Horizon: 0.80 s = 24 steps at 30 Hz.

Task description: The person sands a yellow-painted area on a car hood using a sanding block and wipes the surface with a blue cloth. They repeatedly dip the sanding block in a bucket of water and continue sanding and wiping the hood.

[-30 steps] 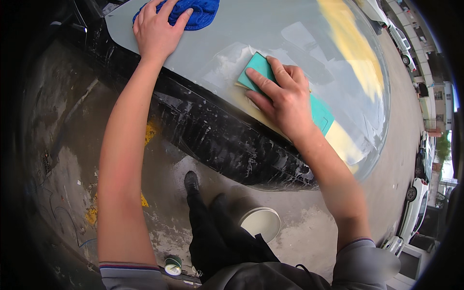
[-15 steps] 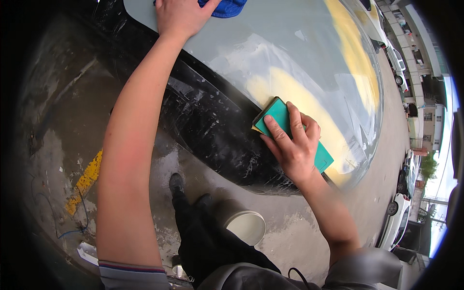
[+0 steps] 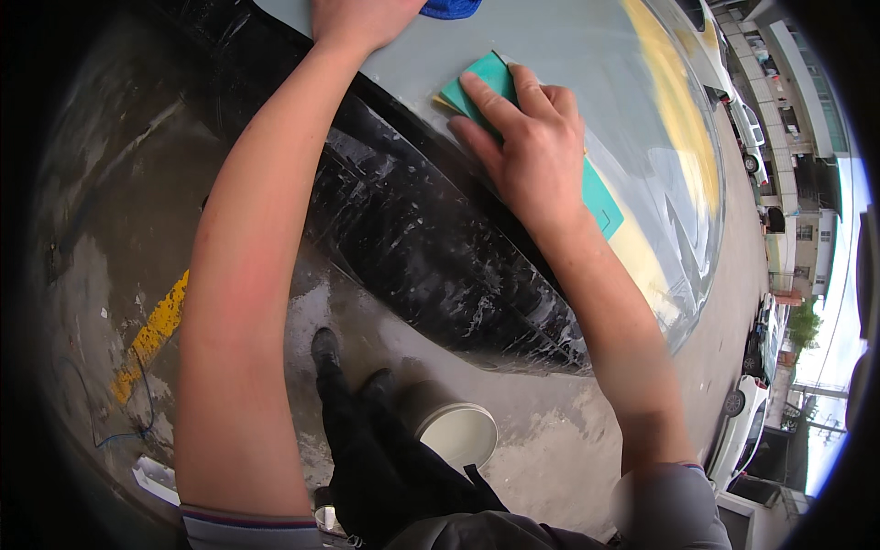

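Observation:
A long green sanding block [image 3: 602, 197] lies on the grey panel [image 3: 403, 78] with my right hand [image 3: 541, 147] wrapped over it. A thin yellowish edge, like sandpaper, shows beneath the block's far left corner. Pale yellow filler [image 3: 642, 261] is visible on the panel just past the block's near end. My left hand [image 3: 367, 20] is over the panel at the upper edge of the picture, where its fingers are cut off. Close beside its thumb is a blue cloth [image 3: 451, 8]; whether the hand grips it is hidden.
Below the panel runs a scuffed black bumper-like part [image 3: 412, 229]. A white bucket [image 3: 458, 435] stands on the wet concrete floor near my feet. A thin blue hose or cable [image 3: 124, 438] lies at the left by a yellow floor stripe [image 3: 156, 330]. Parked cars [image 3: 744, 422] line the right.
My right hand has slid the sanding block up and to the left along the panel, uncovering more of the black part. My left hand stays by the blue cloth; the view has shifted slightly.

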Each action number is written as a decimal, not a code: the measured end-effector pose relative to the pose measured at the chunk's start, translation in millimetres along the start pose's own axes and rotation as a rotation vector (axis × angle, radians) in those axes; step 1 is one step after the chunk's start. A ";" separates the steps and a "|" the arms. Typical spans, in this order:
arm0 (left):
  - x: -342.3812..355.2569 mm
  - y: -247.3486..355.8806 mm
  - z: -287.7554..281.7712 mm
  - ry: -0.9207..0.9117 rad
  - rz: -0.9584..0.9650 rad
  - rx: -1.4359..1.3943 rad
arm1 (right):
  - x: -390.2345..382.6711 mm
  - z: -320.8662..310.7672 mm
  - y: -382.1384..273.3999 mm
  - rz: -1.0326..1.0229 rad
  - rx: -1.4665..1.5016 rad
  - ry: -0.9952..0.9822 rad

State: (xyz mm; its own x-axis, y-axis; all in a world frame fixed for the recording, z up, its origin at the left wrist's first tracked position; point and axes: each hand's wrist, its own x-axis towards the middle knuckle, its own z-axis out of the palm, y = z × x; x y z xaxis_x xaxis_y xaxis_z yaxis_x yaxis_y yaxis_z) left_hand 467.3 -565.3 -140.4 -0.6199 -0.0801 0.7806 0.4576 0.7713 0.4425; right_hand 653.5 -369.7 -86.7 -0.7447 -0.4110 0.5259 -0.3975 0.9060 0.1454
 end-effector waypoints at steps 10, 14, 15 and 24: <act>7.0 -6.5 -11.4 0.014 0.031 0.013 | -15.4 -1.6 -42.5 -0.055 -0.057 0.036; 3.9 -13.5 -15.5 -0.010 0.031 0.012 | -15.1 -0.3 -33.3 -0.040 0.035 -0.032; 1.6 -18.0 -18.9 -0.031 0.034 0.012 | -53.7 -14.9 -31.7 -0.045 0.076 -0.048; 7.4 -8.4 -16.7 -0.030 0.038 0.041 | -24.3 -24.3 27.6 0.008 0.153 -0.025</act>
State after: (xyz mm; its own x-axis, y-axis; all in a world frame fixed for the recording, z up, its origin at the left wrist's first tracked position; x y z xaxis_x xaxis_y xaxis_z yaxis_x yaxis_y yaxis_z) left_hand 469.5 -582.9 -131.0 -0.6217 -0.0316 0.7826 0.4549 0.7988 0.3936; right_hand 673.6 -332.2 -75.1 -0.7606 -0.4080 0.5051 -0.4670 0.8842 0.0110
